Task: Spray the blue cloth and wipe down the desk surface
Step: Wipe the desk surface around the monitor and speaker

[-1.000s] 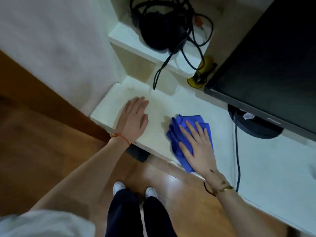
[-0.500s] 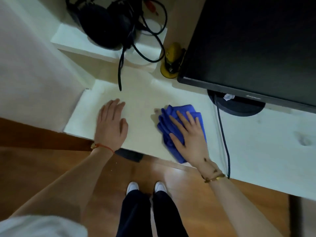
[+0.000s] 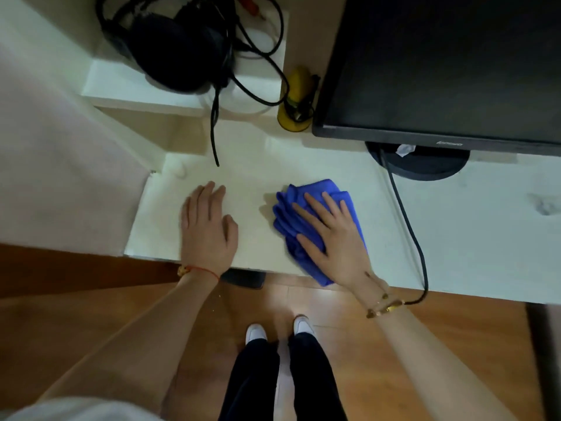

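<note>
Right hand (image 3: 334,238) flat, fingers spread, pressing crumpled blue cloth (image 3: 315,214) onto white counter (image 3: 252,177) near front edge. Left hand (image 3: 206,226) released, palm down on counter beside cloth, apart. Monitor (image 3: 440,65) behind.

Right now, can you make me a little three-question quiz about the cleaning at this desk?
1. True or false: the right hand lies flat on the blue cloth.
2. Which thing stands between the shelf and the monitor? A) yellow stand B) red cup C) green bottle
3. Fill in: the left hand rests on the bare ____.

Key: 1 true; 2 A; 3 desk.
</note>
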Demonstrator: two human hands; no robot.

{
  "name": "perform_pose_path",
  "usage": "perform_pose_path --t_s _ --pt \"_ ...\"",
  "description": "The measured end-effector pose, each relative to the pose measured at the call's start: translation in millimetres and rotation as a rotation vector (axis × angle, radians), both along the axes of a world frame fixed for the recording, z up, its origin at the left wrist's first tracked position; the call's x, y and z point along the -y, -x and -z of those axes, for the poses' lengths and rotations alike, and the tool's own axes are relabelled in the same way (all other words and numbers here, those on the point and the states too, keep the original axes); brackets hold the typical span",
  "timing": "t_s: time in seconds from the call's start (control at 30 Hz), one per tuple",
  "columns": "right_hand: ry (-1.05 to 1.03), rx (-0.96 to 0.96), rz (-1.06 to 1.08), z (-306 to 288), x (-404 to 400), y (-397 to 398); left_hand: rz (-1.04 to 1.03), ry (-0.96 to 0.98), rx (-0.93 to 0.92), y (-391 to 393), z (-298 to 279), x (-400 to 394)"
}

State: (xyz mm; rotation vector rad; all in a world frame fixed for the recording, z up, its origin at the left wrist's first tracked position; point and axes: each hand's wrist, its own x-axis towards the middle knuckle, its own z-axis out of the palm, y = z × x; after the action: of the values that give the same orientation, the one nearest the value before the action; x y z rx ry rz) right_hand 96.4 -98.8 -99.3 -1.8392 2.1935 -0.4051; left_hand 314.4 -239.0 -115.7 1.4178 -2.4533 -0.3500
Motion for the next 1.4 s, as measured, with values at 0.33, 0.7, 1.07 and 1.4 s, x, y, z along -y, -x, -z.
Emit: perform_pose_path --t_s 0.33,0.7,1.07,1.4 --pt "-0.007 -0.033 0.160 -2 59 -21 0.010 -0.008 0.052 -1 -3 -1" --pt "-0.007 -0.057 0.438 -2 67 32 0.010 -0.004 0.039 1 -4 -2" --pt "0.029 0.035 0.237 -1 -13 32 0.007 -0.005 0.017 -1 -3 -2" --pt "-0.005 -0.017 0.103 0 18 -31 0.010 0.001 0.020 -1 -2 -2"
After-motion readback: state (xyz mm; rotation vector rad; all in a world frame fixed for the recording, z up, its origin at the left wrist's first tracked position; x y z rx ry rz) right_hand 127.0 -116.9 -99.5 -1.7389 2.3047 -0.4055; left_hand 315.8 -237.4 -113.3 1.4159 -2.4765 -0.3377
